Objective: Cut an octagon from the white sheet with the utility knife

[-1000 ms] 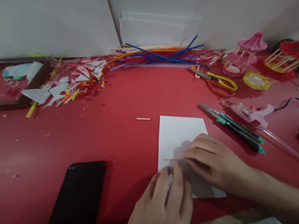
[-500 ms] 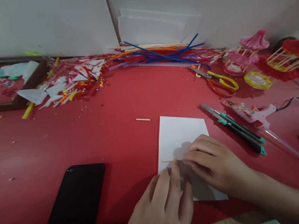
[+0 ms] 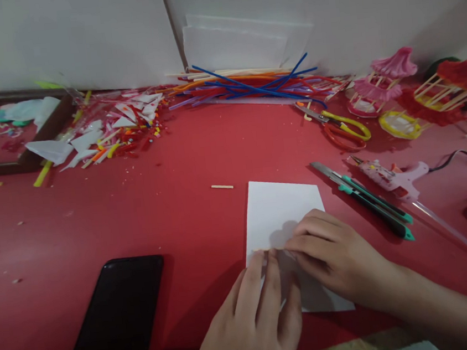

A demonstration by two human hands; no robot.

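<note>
A thin wooden stick [image 3: 268, 249] lies crosswise over a white sheet of paper [image 3: 279, 203] on the red table. My right hand [image 3: 329, 251] pinches the stick's right end, its thumb partly hidden. From below, my left hand [image 3: 252, 312] reaches onto the paper with fingers stretched out and apart; two fingertips touch the stick's lower edge. Left of the paper's top corner rests a short cut piece of stick [image 3: 222, 187].
At left is a black phone [image 3: 117, 315]. To the right lie a cutter knife [image 3: 361, 200], a pink glue gun [image 3: 396, 177] and scissors [image 3: 343, 127]. Coloured pipe cleaners [image 3: 257, 86] and paper scraps [image 3: 88, 140] line the back.
My left index fingertip has moved up slightly to the stick. My right hand keeps its pinch, and the stick stays nearly in place.
</note>
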